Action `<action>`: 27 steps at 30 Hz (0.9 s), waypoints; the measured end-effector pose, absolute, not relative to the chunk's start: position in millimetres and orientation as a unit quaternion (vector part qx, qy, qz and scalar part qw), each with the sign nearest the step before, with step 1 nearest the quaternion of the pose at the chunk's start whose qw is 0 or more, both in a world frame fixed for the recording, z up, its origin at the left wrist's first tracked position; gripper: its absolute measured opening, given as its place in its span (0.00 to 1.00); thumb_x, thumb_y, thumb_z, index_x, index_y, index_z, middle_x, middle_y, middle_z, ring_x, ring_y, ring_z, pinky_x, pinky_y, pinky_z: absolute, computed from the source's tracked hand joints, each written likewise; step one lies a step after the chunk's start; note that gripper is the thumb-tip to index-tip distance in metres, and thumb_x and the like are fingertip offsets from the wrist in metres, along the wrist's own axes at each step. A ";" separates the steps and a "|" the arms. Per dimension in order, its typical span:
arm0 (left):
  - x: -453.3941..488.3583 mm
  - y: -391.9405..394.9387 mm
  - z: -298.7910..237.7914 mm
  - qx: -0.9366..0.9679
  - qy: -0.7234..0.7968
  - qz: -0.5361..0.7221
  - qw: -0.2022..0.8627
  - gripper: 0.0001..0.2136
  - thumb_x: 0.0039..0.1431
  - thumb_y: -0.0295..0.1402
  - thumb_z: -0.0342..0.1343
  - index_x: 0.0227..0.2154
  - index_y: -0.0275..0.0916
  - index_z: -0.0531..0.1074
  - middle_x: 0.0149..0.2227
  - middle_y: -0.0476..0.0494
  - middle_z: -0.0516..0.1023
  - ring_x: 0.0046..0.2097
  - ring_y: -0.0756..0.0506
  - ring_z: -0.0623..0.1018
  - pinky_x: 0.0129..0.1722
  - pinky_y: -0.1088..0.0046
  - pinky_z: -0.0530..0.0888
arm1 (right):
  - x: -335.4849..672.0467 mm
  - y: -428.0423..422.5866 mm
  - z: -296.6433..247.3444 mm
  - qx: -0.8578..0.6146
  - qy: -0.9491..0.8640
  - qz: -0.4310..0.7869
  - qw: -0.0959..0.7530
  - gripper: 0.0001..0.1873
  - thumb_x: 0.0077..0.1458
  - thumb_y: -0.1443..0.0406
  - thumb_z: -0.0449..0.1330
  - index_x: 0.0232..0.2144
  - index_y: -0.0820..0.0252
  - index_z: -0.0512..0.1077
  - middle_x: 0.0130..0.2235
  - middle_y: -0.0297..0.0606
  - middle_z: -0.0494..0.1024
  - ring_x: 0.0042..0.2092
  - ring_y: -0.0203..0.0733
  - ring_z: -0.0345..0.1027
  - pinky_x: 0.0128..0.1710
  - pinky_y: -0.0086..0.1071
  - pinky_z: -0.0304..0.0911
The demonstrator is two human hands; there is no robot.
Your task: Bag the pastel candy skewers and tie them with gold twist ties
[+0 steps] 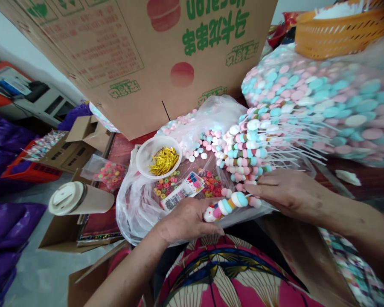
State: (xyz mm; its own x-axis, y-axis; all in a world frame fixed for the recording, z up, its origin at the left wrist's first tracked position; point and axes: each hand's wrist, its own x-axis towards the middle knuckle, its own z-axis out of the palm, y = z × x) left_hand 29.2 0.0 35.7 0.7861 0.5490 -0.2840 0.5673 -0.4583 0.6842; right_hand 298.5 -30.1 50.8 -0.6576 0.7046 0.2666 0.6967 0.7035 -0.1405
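Note:
My left hand (190, 217) is closed around one end of a marshmallow skewer (230, 203), threaded with white, blue, pink and yellow pieces and a printed white piece near my thumb. My right hand (281, 192) reaches in from the right, fingertips pinched on a pink-and-white marshmallow skewer at the near edge of a pile of finished skewers (246, 145). Its thumb is mostly hidden. White sticks point right from that pile. Between the hands and a tub lie printed labels (182, 192) and loose ring-shaped candy (213, 184) on a clear plastic bag (131, 209).
A white tub (141, 160) holds gold twist ties. Behind stands a tall carton (115, 55). At right, a large bag of marshmallows (339, 98) bears an orange basket (336, 36). A lidded cup (89, 199) and a small candy bag (110, 174) are at left.

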 end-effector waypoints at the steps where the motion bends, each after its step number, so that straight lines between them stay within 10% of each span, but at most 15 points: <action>1: 29.5 2.2 37.7 0.827 0.313 -0.004 0.467 0.25 0.49 0.45 0.62 0.50 0.43 0.70 0.34 0.51 0.77 0.35 0.47 0.74 0.35 0.76 0.68 | 299.7 -27.6 53.7 -0.369 -0.917 -0.040 0.145 0.13 0.62 0.66 0.49 0.41 0.58 0.73 0.32 0.37 0.78 0.34 0.40 0.68 0.33 0.32 0.59; 7: 28.9 9.9 41.5 0.611 0.249 -0.093 0.746 0.16 0.45 0.41 0.65 0.35 0.37 0.73 0.23 0.53 0.72 0.22 0.53 0.69 0.22 0.78 0.67 | 304.6 -24.0 65.9 -0.359 -0.910 -0.155 0.139 0.15 0.62 0.63 0.50 0.51 0.50 0.67 0.38 0.38 0.77 0.38 0.43 0.65 0.39 0.40 0.57; 15: 28.9 9.0 31.7 0.491 0.297 -0.061 0.816 0.22 0.37 0.43 0.69 0.32 0.36 0.70 0.21 0.54 0.71 0.20 0.52 0.71 0.17 0.78 0.69 | 294.2 -27.9 53.7 -0.316 -0.916 -0.176 0.175 0.14 0.60 0.67 0.53 0.48 0.57 0.68 0.36 0.40 0.77 0.37 0.43 0.66 0.37 0.39 0.57; 27: 36.1 -0.6 33.3 0.795 0.470 0.041 0.382 0.08 0.50 0.36 0.60 0.30 0.37 0.73 0.26 0.51 0.73 0.31 0.49 0.71 0.31 0.76 0.65 | 282.6 -47.8 37.7 -0.357 -0.919 -0.102 0.130 0.20 0.51 0.78 0.48 0.45 0.63 0.68 0.31 0.38 0.77 0.29 0.41 0.68 0.30 0.35 0.55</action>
State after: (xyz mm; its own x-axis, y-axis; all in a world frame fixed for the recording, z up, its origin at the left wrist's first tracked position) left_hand 36.1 -0.6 33.3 0.5548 0.7782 -0.2942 0.7159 -0.2664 0.6454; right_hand 282.6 -47.8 37.7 -0.7115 0.6300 0.3114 0.6830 0.7242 0.0953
